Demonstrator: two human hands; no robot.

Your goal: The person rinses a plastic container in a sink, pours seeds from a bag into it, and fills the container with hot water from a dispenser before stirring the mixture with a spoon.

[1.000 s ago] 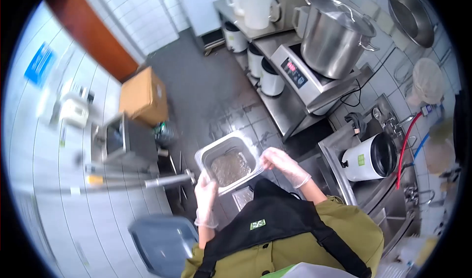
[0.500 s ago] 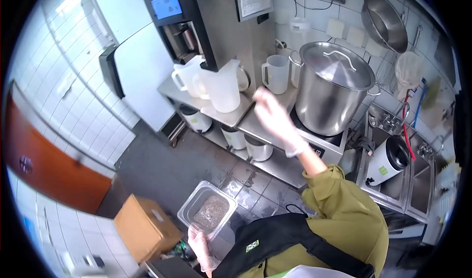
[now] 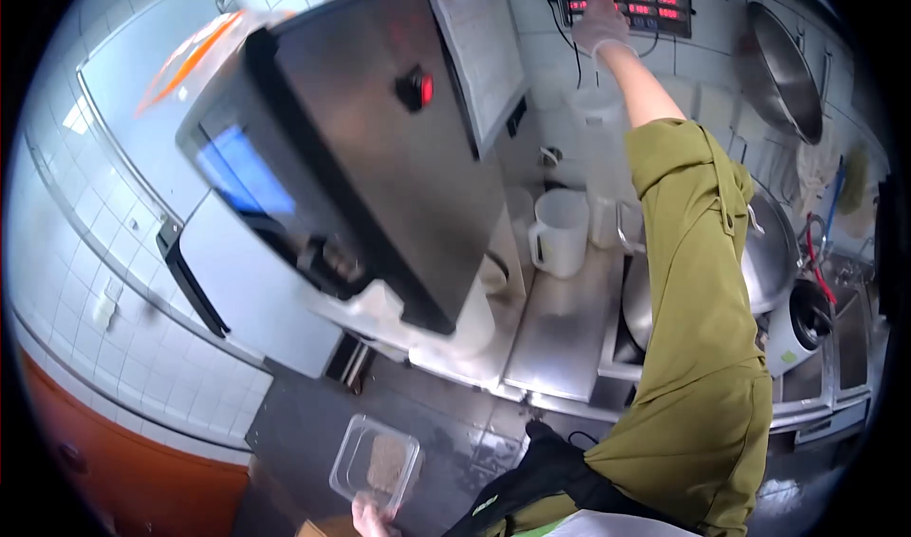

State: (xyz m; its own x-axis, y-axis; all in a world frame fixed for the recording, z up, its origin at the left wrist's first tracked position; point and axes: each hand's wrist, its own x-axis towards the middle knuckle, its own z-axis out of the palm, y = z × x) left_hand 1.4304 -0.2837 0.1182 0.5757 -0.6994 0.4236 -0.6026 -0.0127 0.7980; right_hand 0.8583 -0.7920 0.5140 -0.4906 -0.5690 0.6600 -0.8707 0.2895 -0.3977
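Note:
My left hand [image 3: 372, 516], in a thin clear glove, grips the near edge of a clear plastic container [image 3: 343, 466]. Brownish loose granules [image 3: 385, 463] lie inside it, off to one side. High on the wall, my gloved right hand [image 3: 602, 27] is raised with its fingertips at a black multi-timer panel [image 3: 655, 9] with red digits. The hand covers the panel's left part and holds nothing; a finger points up at the display. The olive sleeve [image 3: 697, 252] of the right arm crosses in front of the large steel pot [image 3: 771, 252].
A steel dispensing machine [image 3: 399, 157] with a blue screen stands left of the arm. A translucent pitcher [image 3: 562, 233] and a tall clear container [image 3: 600, 148] are on the steel counter [image 3: 560, 338]. A steel bowl [image 3: 783, 72] hangs at right, above sinks [image 3: 845, 366]. A cardboard box [image 3: 323, 527] shows below.
My right hand has gone up from above the counter to the timer panel. The view has shifted closer to the machine and wall; my left hand still holds the container, lower in view.

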